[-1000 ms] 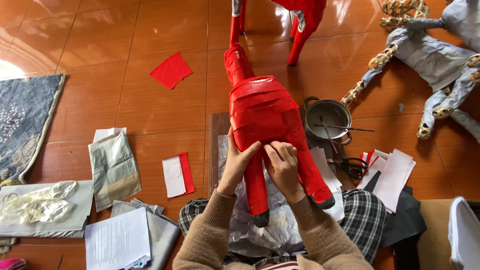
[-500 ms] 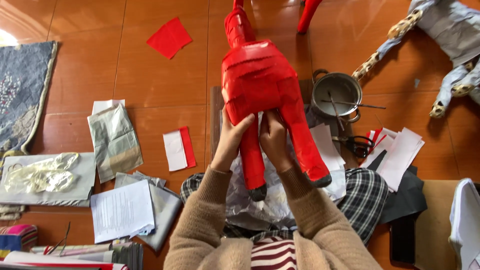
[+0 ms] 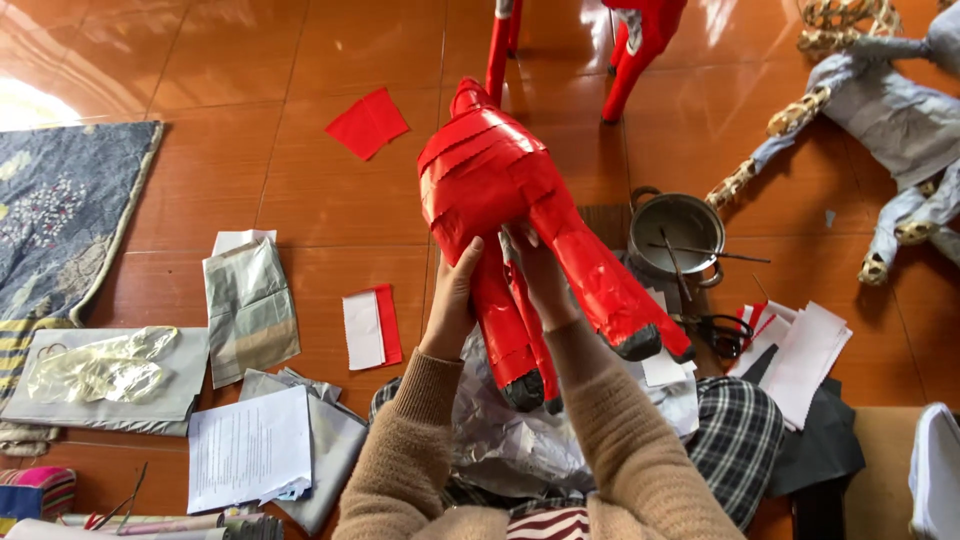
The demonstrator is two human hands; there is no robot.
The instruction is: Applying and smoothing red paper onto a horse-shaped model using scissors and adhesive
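Gleaming orange tiled floor (image 3: 300, 190), grey patterned rug (image 3: 60, 210), scattered paper sheets (image 3: 250, 450)

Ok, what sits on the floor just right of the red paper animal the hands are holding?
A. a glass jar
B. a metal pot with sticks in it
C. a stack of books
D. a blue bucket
B: a metal pot with thin sticks across it stands on the floor right of the red animal, which both hands grip.
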